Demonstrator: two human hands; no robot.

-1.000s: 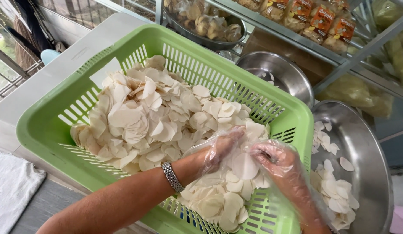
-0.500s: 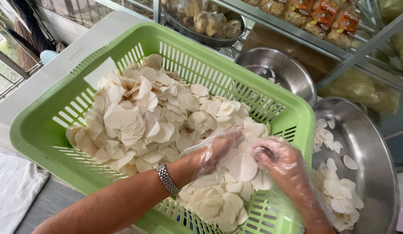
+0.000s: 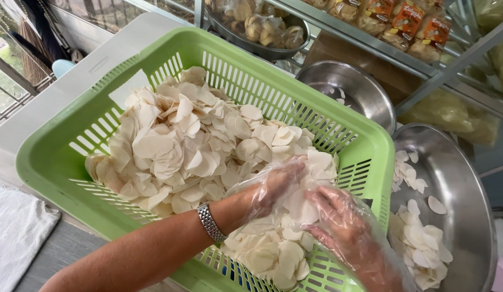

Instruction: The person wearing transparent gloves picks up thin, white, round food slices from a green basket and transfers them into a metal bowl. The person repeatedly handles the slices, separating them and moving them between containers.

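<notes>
both gloved hands, left hand (image 3: 273,186) and right hand (image 3: 338,216), cup pale chips (image 3: 300,208) between loosely curled fingers; chips look light, brittle, best scooped from underneath inside the green basket (image 3: 51,157).

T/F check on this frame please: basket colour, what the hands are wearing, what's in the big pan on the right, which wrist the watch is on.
1. The basket holding the pale slices is green. True.
2. Both hands are bare. False: the left hand and the right hand each wear a clear plastic glove.
3. The large metal pan on the right is empty. False: it holds a scatter of the same pale slices.
4. A metal watch sits on the left wrist. True.
5. Both hands are down among the slices inside the basket. True.
</notes>
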